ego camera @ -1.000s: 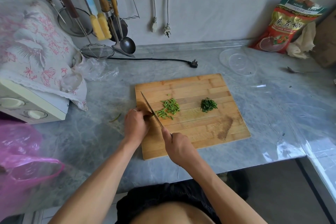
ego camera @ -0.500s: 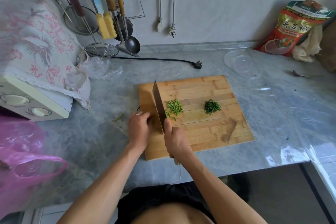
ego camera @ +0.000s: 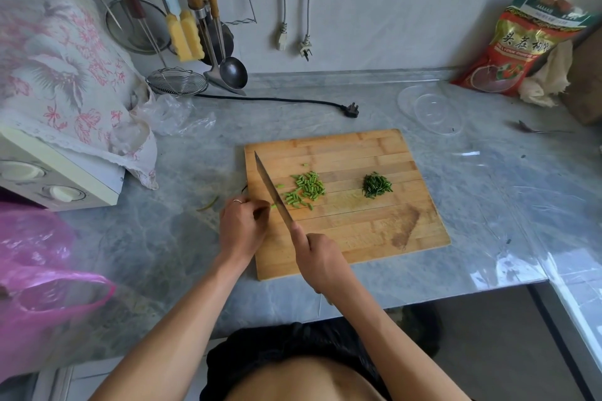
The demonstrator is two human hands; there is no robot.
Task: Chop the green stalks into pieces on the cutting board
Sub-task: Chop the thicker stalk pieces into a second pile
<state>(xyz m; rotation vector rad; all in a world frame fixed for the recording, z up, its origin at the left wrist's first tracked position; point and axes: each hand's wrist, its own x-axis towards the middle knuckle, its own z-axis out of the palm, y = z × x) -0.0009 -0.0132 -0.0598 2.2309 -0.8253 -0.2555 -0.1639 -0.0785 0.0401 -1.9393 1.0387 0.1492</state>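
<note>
A wooden cutting board (ego camera: pixel 351 231) lies on the grey marble counter. A heap of light green cut stalk pieces (ego camera: pixel 306 189) sits left of the board's middle, and a smaller heap of dark green chopped bits (ego camera: pixel 377 185) lies to its right. My right hand (ego camera: pixel 317 257) grips the handle of a cleaver (ego camera: pixel 272 192), whose blade runs edge-down just left of the light green heap. My left hand (ego camera: pixel 242 226) is curled at the board's left edge, pinching the short remaining ends of the green stalks (ego camera: pixel 273 206) against the blade's left side.
A cloth-covered appliance (ego camera: pixel 62 153) and a pink plastic bag (ego camera: pixel 42 283) stand at the left. Hanging utensils and a wire skimmer (ego camera: pixel 177 81) are at the back, with a black plug (ego camera: pixel 352 109), clear plastic lids (ego camera: pixel 430 109), a red snack bag (ego camera: pixel 527 45) and a spoon (ego camera: pixel 537 128) beyond the board.
The cleaver has tipped from broadside to edge-down beside the heap. A few more light green pieces lie on the board, and my left hand has stayed at the board's left edge.
</note>
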